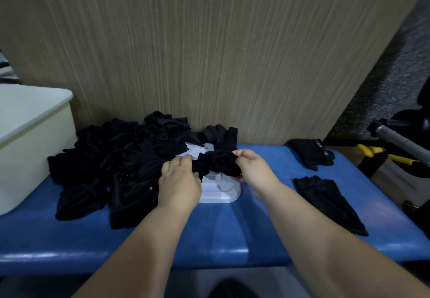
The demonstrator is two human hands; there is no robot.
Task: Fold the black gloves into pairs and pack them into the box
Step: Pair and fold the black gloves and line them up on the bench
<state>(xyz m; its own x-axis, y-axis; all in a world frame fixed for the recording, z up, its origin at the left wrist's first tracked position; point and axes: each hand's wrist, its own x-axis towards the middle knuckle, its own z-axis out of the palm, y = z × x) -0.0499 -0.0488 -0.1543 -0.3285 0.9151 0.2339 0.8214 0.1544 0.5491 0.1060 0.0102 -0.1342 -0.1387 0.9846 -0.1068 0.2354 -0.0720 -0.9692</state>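
Note:
A bunched pair of black gloves (217, 161) is stretched between my hands above a white plastic lid (221, 193) on the blue table. My left hand (179, 181) pinches its left end and my right hand (252, 169) grips its right end. A big heap of loose black gloves (121, 162) lies to the left, reaching the wall. The cream box (35, 135) stands at the far left. Its inside is not visible from here.
One black glove (330, 202) lies flat on the right of the blue table (209, 235), and another (311, 155) lies near the back right corner. A wood-grain wall (209, 53) stands behind. Beyond the right edge are a grey metal handle (400, 141) and yellow straps (381, 155).

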